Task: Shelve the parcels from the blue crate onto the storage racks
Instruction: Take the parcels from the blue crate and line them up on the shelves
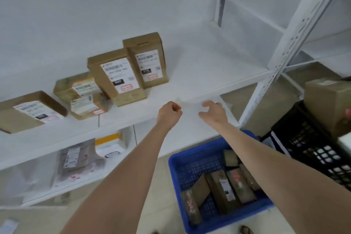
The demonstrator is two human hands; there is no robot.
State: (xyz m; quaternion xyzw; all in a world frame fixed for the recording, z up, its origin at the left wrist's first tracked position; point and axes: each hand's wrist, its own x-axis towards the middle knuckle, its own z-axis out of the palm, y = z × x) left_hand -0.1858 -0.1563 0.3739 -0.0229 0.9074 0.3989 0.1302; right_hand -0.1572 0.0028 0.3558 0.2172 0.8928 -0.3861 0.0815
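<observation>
A white rack shelf (199,74) carries several brown cardboard parcels with white labels; two stand upright (146,61) (115,76) and others lie flat to the left (32,110). Both my arms reach over the shelf's front edge. My left hand (170,113) is curled into a fist and holds nothing. My right hand (213,111) hangs with loosely curled fingers, empty, just right of it. On the floor below sits the blue crate (176,169) with several brown parcels (224,188) inside.
A lower shelf holds bagged parcels (76,159). A white perforated rack post (284,43) rises at right. A black crate (313,150) with a large cardboard box (328,100) stands at far right. The right part of the upper shelf is bare.
</observation>
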